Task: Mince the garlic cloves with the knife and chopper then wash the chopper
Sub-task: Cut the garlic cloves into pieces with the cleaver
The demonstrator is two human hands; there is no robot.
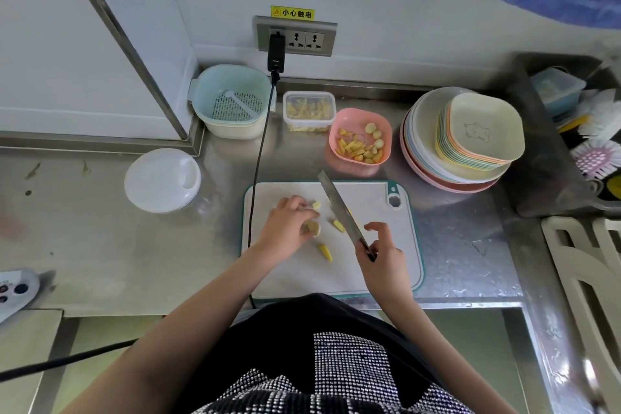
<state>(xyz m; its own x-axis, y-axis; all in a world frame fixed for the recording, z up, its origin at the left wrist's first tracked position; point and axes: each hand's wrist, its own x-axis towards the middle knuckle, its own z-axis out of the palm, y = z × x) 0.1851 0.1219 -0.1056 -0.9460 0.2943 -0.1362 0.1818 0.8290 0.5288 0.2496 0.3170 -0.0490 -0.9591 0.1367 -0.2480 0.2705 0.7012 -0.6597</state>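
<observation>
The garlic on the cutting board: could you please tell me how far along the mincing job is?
Early. Done: a few cut pieces lie on the cutting board. In hand: the left hand holds a clove while the right hand grips the knife. Left: cloves wait in the pink bowl, the chopper sits closed on the counter, apparently untouched; washing follows.

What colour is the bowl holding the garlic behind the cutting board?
Pink; the bowl shows best in the head view.

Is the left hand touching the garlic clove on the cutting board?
Touching. The head view shows the left hand with its fingertips curled onto the garlic clove, with no gap between them, on the cutting board.
</observation>
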